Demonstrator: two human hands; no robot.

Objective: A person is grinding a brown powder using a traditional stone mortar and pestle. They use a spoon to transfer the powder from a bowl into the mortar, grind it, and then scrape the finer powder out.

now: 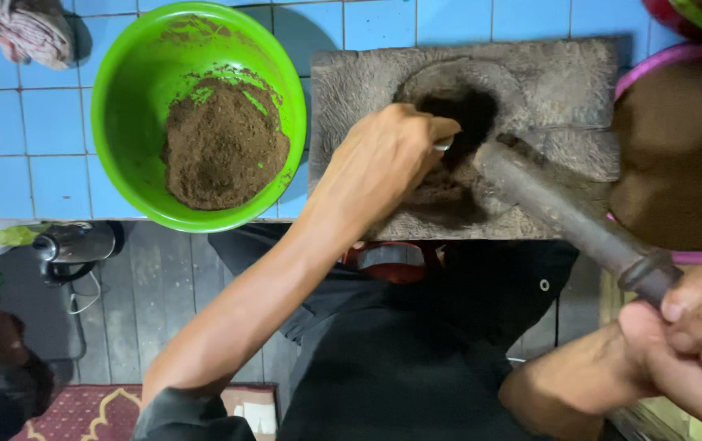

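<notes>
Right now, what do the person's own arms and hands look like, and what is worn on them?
Both forearms are bare, with no gloves, watch or rings in view. The left hand sits on a lean arm whose dark sleeve is pushed up past the elbow. The right hand shows short, plain fingernails; its sleeve is out of view.

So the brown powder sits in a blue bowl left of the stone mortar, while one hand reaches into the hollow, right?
Not quite: the head view shows the bowl is green, not blue. The brown powder does sit in it, left of the stone mortar, and the left hand reaches into the hollow.
</notes>
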